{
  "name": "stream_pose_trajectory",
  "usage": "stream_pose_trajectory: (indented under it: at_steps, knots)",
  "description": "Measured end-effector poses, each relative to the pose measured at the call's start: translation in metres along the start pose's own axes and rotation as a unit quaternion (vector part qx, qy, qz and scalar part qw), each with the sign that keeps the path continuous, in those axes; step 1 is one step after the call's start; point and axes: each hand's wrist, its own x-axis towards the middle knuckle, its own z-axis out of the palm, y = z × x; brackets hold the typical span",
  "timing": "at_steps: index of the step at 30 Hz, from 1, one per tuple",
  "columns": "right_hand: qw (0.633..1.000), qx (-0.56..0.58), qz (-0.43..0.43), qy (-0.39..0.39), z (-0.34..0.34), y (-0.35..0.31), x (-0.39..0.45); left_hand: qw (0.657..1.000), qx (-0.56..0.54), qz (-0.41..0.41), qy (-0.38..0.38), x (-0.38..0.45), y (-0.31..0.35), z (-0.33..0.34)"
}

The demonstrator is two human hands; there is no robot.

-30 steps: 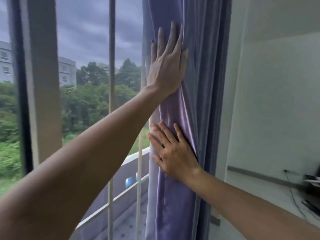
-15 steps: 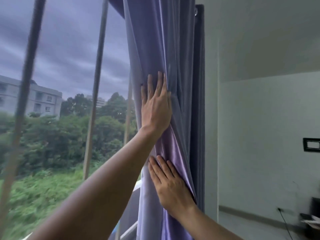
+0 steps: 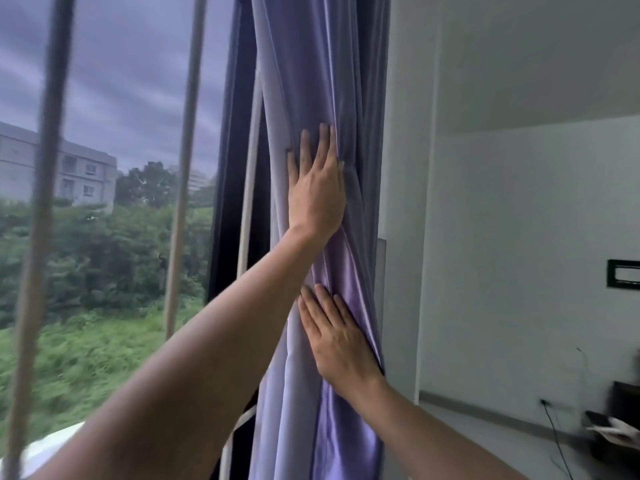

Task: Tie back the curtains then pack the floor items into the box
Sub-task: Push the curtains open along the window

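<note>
Two hands flat on bunched purple curtain (image 3: 311,81) at window's right edge, beside wall (image 3: 519,237). Left hand (image 3: 317,188) above, right hand (image 3: 341,341) below, fingers straight, gripping nothing. I judge: gather folds tight, hold bundle one-handed, then wrap tie; none visible.

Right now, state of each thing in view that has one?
purple curtain: gathered against the wall edge, no tie visible
left hand: flat, open, pressing the curtain high up
right hand: flat, open, pressing the curtain lower down
window: uncovered, bars across it
wall outlet: cable plugged in
</note>
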Motion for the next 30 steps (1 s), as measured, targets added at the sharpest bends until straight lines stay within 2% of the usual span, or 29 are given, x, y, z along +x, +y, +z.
stream_pose_trajectory:
  at_steps: [9, 16, 23, 30]
  knots:
    - [1.0, 0.017, 0.01, 0.012, 0.073, 0.053, 0.0, 1.0, 0.014, -0.007, -0.007, 0.013, 0.002, 0.103]
    - [0.999, 0.017, 0.03, -0.015, 0.119, 0.087, -0.004, 0.998, 0.055, -0.001, -0.012, 0.019, 0.008, 0.162]
    - [0.998, 0.047, 0.036, -0.019, 0.132, 0.095, 0.001, 0.995, 0.098, -0.002, 0.004, 0.024, 0.005, 0.178]
    - [0.994, 0.089, 0.052, -0.031, 0.124, 0.075, 0.0, 0.996, 0.086, -0.005, -0.019, 0.018, -0.002, 0.158]
